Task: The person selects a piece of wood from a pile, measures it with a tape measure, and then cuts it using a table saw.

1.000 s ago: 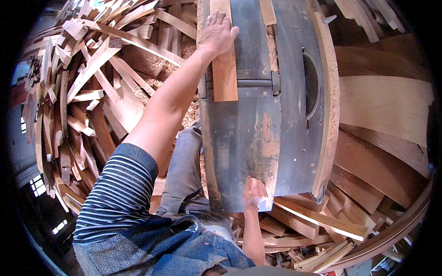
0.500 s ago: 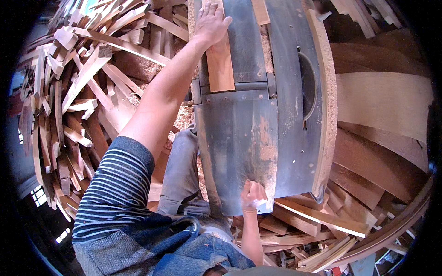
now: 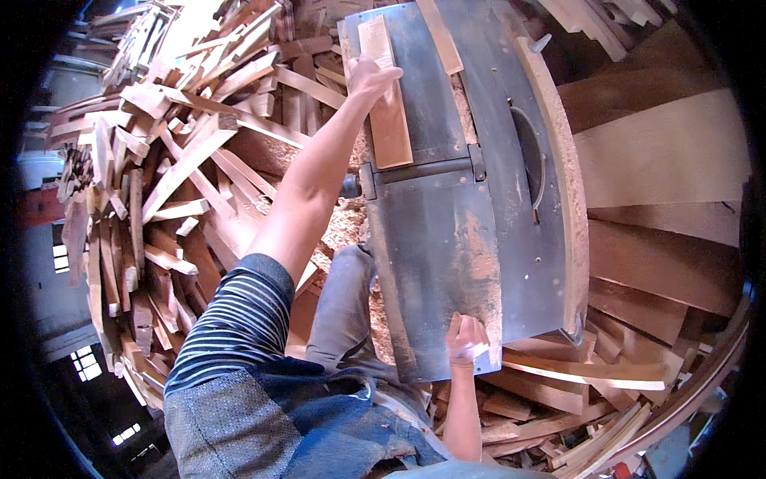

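Observation:
My left hand (image 3: 372,78) lies flat on a short wooden board (image 3: 386,96) that rests on the far half of a dark metal machine table (image 3: 447,239). The arm is stretched far forward over the table's left edge. The board's near end sits at the cross gap (image 3: 423,169) in the middle of the table. My right hand (image 3: 465,341) grips the near corner of the table, fingers curled over its edge. A second narrow strip of wood (image 3: 440,38) lies on the table to the right of the board.
A big heap of wood offcuts (image 3: 159,176) fills the left side. Wide planks (image 3: 662,160) lie stacked to the right, and thin slats (image 3: 590,383) lie under the table's near corner. Sawdust (image 3: 343,227) is piled by the table's left edge. A curved slot (image 3: 533,156) marks the right part of the table.
My left hand has slid the board further away along the table, past the cross gap. My right hand has stayed on the near corner.

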`<state>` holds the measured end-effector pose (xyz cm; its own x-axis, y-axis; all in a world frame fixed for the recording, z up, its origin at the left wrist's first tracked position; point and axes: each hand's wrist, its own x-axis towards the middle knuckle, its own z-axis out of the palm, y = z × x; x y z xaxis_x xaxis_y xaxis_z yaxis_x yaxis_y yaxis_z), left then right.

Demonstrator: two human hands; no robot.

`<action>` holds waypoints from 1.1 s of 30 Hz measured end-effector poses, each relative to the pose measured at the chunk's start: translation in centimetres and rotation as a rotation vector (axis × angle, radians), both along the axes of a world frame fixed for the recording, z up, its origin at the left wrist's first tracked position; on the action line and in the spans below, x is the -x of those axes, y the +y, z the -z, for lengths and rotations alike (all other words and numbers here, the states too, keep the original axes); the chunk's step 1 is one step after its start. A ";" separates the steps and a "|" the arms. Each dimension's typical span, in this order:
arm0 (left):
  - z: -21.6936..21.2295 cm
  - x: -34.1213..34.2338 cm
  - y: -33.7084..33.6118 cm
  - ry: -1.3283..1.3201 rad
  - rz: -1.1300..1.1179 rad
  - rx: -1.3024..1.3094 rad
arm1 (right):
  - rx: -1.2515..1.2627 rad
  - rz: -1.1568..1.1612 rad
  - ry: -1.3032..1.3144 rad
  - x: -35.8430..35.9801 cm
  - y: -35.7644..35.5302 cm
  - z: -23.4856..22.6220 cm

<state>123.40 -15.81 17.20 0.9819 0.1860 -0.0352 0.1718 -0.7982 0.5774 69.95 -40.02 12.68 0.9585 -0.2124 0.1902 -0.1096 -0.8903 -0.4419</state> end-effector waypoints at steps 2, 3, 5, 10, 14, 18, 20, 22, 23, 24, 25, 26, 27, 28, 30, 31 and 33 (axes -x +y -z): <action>-1.6 1.8 2.0 -0.074 -0.013 0.211 | -0.016 0.003 -0.017 0.0 0.1 0.0; -3.3 3.6 1.9 -0.025 0.040 0.420 | -0.025 0.018 -0.025 0.1 0.2 0.1; -6.8 8.7 2.9 0.073 0.123 0.825 | -0.014 0.019 -0.060 0.1 0.1 0.3; -13.1 24.9 -2.0 0.081 0.361 1.719 | -0.053 0.038 -0.070 0.5 -0.2 0.8; -10.8 34.0 -6.1 0.407 0.251 1.818 | -0.434 -0.016 0.215 1.3 -3.0 0.1; -9.5 42.3 -12.8 0.569 0.288 1.830 | -1.058 0.284 0.479 8.2 -6.8 -5.6; -9.4 46.2 -16.7 0.659 0.304 1.797 | -1.175 0.349 0.374 13.7 -8.9 -6.3; -10.3 50.4 -20.2 0.738 0.330 1.756 | -1.303 0.398 0.271 19.1 -10.5 -7.1; -10.6 52.1 -22.0 0.777 0.344 1.764 | -1.350 0.451 0.231 21.4 -11.2 -7.6; -11.0 53.8 -23.5 0.815 0.355 1.771 | -1.398 0.502 0.192 23.6 -11.6 -8.1; -11.3 55.5 -25.1 0.853 0.364 1.776 | -1.445 0.551 0.150 25.7 -12.0 -8.5; -11.4 57.2 -26.6 0.889 0.363 1.755 | -1.456 0.592 0.131 27.6 -12.3 -9.6; -11.4 58.5 -27.7 0.910 0.351 1.738 | -1.455 0.631 0.100 28.9 -12.4 -10.7; -11.3 59.8 -28.7 0.928 0.338 1.722 | -1.463 0.643 0.092 30.4 -12.8 -11.1; -11.3 62.5 -31.4 0.933 0.390 1.748 | -1.417 0.697 0.029 33.2 -13.3 -11.0; -11.4 63.8 -32.5 0.932 0.415 1.762 | -1.437 0.692 -0.051 34.4 -13.4 -10.6; -13.0 66.7 -34.0 0.962 0.502 1.699 | -1.423 0.715 -0.138 35.8 -13.5 -12.3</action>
